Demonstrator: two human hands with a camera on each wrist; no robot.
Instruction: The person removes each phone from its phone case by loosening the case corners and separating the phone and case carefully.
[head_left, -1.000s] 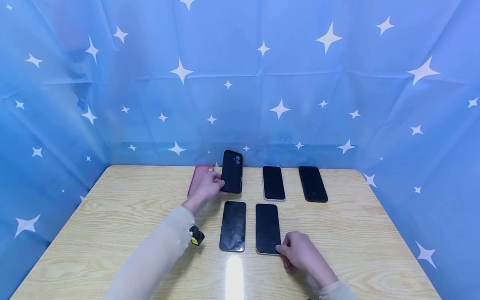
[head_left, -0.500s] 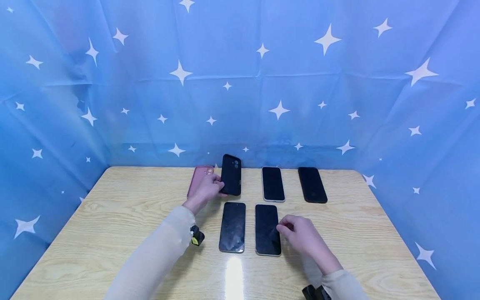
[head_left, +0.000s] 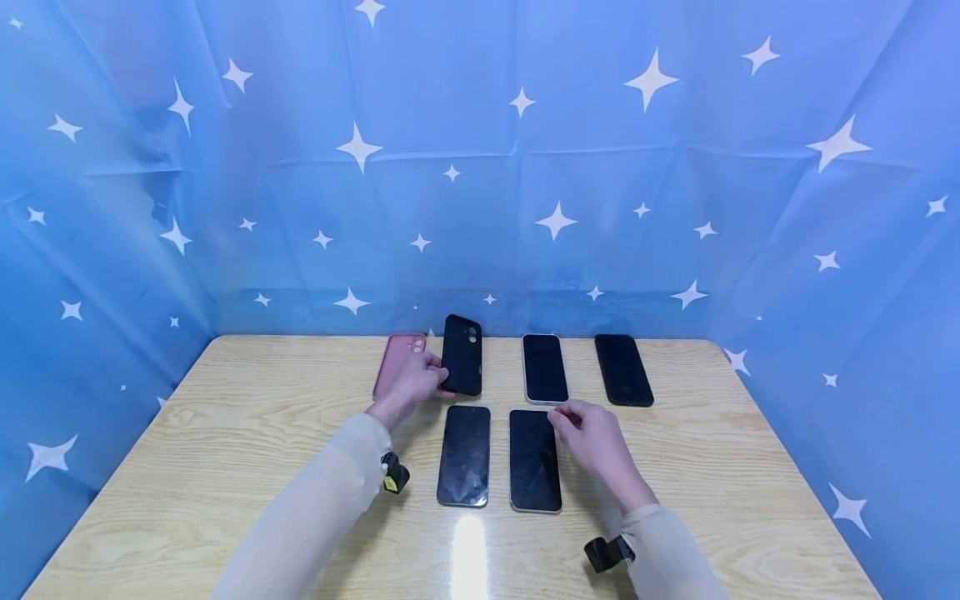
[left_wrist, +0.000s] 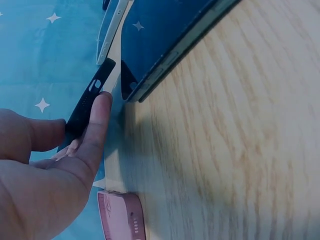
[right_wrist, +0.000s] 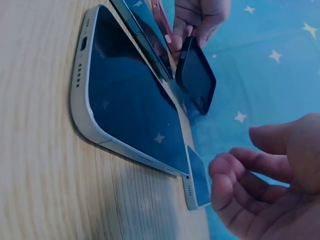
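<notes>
My left hand (head_left: pixel 411 385) pinches a black phone case (head_left: pixel 462 354) by its lower left edge, thumb on one face and fingers on the other. The case is tilted up from the table, its camera cut-outs at the top. A pink phone case (head_left: pixel 392 360) lies just left of it, partly hidden behind the hand. My right hand (head_left: pixel 596 437) hovers at the upper right corner of a dark-screened phone (head_left: pixel 535 462) with a pale frame. In the right wrist view its fingers (right_wrist: pixel 224 187) are loosely curled, the thumb apart, with nothing between them.
A second phone (head_left: pixel 463 458) with a smudged dark screen lies left of the pale-framed one. Along the back of the wooden table (head_left: pixel 720 500) lie a white-edged phone (head_left: pixel 545 368) and a black phone (head_left: pixel 625 371). A blue star-printed curtain (head_left: pixel 480 242) surrounds the table.
My right hand has left the phone's lower right corner and moved up along its right side to the upper corner. The black case in my left hand has dipped slightly.
</notes>
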